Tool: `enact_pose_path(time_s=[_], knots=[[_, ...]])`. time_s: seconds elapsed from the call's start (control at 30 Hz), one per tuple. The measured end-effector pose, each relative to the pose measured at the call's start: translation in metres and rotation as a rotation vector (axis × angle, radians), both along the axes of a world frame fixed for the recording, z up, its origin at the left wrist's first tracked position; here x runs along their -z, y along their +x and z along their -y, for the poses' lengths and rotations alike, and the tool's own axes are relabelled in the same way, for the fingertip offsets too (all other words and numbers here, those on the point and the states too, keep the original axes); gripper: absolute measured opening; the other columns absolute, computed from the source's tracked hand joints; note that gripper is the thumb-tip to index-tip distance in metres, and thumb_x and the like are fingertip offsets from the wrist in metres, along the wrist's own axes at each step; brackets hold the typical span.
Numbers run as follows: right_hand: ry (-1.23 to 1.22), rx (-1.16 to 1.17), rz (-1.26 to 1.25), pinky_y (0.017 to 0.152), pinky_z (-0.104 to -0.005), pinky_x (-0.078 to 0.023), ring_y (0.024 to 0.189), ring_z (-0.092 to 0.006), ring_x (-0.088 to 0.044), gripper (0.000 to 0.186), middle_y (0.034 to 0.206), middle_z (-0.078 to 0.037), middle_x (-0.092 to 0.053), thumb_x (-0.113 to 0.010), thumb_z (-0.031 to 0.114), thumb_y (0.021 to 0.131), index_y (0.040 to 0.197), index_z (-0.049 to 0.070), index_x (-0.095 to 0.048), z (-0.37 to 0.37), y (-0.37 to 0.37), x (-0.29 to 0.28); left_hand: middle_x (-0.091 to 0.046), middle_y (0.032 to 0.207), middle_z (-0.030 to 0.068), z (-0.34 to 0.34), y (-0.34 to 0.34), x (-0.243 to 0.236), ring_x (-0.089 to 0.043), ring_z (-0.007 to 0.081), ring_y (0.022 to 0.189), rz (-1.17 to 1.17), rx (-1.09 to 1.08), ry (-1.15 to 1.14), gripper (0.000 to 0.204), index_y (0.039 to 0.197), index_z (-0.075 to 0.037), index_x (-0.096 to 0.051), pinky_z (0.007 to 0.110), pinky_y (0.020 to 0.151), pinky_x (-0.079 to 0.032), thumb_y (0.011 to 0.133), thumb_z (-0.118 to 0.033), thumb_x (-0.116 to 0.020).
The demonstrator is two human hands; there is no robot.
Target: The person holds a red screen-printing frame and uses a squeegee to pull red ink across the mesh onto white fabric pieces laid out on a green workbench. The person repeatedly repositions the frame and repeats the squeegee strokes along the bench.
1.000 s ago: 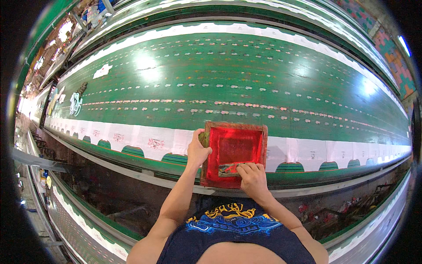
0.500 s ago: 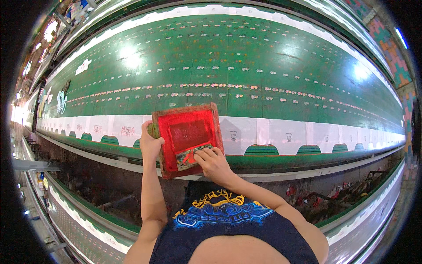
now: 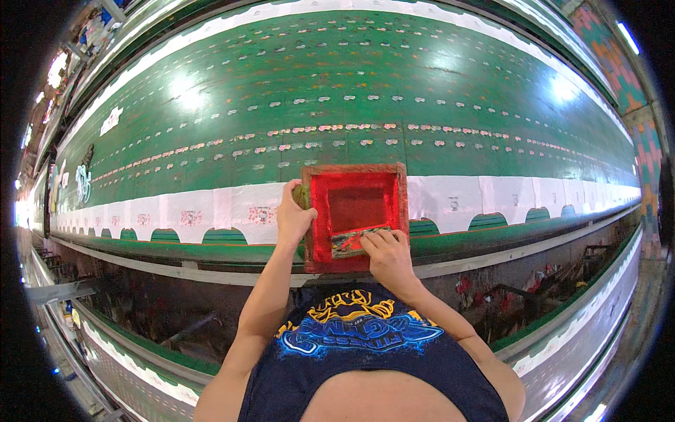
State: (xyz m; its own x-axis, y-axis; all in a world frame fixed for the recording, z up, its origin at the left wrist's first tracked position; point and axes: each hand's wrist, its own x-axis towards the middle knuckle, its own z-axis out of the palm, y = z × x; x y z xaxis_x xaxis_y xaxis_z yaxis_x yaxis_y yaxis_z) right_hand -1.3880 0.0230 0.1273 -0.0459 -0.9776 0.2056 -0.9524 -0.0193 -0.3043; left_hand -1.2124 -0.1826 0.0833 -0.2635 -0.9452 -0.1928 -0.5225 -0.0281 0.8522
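Note:
A wooden screen-printing frame (image 3: 402, 184) with a red-stained mesh lies over the row of white fabric pieces (image 3: 450, 193) along the near edge of a long green table. My left hand (image 3: 294, 216) is closed around the frame's left side, thumb on top. Inside the frame, my right hand (image 3: 388, 254) grips a paint-smeared squeegee (image 3: 344, 244) near the mesh's lower end, fingers pressed over its top. Red ink coats the mesh and the squeegee. The fabric beneath the frame is hidden.
The green printing table (image 3: 281, 77) carries many rows of small printed marks. Printed fabric pieces (image 3: 190, 216) with red patterns lie left of the frame; those to the right show dark outlines. A metal rail (image 3: 211, 273) runs along the near edge. Another table (image 3: 133, 366) stands behind me.
The screen frame, squeegee and both hands have shifted right along the fabric row, and the frame now sits straighter. A fabric piece with a red print shows where the frame was.

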Motion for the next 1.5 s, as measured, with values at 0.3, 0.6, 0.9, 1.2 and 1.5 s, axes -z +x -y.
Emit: enact_pose_path(time_s=[0.3, 0.6, 0.9, 1.2, 1.5], knots=[[0.028, 0.083, 0.001, 0.100, -0.0460, -0.045, 0.115, -0.0228, -0.066, 0.028, 0.121, -0.003, -0.075, -0.066, 0.008, 0.086, 0.113, 0.010, -0.074, -0.020, -0.009, 0.008, -0.076, 0.111, 0.0212, -0.010, -0.020, 0.035, -0.074, 0.0408, 0.104, 0.002, 0.023, 0.090, 0.086, 0.145, -0.017, -0.051, 0.048, 0.093, -0.057, 0.066, -0.007, -0.084], [0.010, 0.045, 0.008, 0.097, -0.0445, -0.047, 0.111, -0.0237, -0.068, 0.029, 0.118, -0.004, -0.075, -0.066, 0.008, 0.085, 0.113, 0.010, -0.074, -0.018, -0.016, 0.011, -0.077, 0.109, 0.0213, -0.010, -0.022, 0.036, -0.074, 0.0421, 0.102, 0.044, 0.040, 0.046, 0.086, 0.145, -0.017, -0.051, 0.048, 0.092, -0.057, 0.066, -0.009, -0.084], [0.030, -0.005, 0.040, 0.090, -0.0451, -0.048, 0.102, -0.0234, -0.068, 0.015, 0.103, -0.004, -0.074, -0.066, 0.012, 0.084, 0.099, 0.011, -0.071, -0.019, -0.027, 0.008, -0.077, 0.111, 0.0221, -0.012, -0.026, 0.021, -0.074, 0.0438, 0.104, 0.095, 0.045, 0.087, 0.087, 0.146, -0.018, -0.050, 0.050, 0.093, -0.057, 0.067, -0.009, -0.084], [-0.090, 0.059, 0.000, 0.087, -0.0470, -0.049, 0.099, -0.0280, -0.069, 0.020, 0.100, -0.004, -0.076, -0.063, 0.005, 0.084, 0.101, 0.011, -0.074, 0.083, -0.064, 0.020, -0.076, 0.117, 0.0228, -0.012, -0.026, 0.031, -0.073, 0.0440, 0.112, 0.054, 0.061, 0.058, 0.086, 0.147, -0.017, -0.050, 0.051, 0.097, -0.056, 0.069, -0.008, -0.086], [-0.033, 0.010, 0.019, 0.086, -0.0470, -0.048, 0.101, -0.0263, -0.068, 0.017, 0.103, -0.003, -0.075, -0.066, 0.008, 0.083, 0.098, 0.013, -0.073, -0.010, -0.025, 0.022, -0.073, 0.123, 0.0240, -0.013, -0.027, 0.032, -0.070, 0.0451, 0.116, 0.089, 0.061, 0.046, 0.087, 0.148, -0.015, -0.049, 0.050, 0.100, -0.055, 0.069, -0.006, -0.086]])
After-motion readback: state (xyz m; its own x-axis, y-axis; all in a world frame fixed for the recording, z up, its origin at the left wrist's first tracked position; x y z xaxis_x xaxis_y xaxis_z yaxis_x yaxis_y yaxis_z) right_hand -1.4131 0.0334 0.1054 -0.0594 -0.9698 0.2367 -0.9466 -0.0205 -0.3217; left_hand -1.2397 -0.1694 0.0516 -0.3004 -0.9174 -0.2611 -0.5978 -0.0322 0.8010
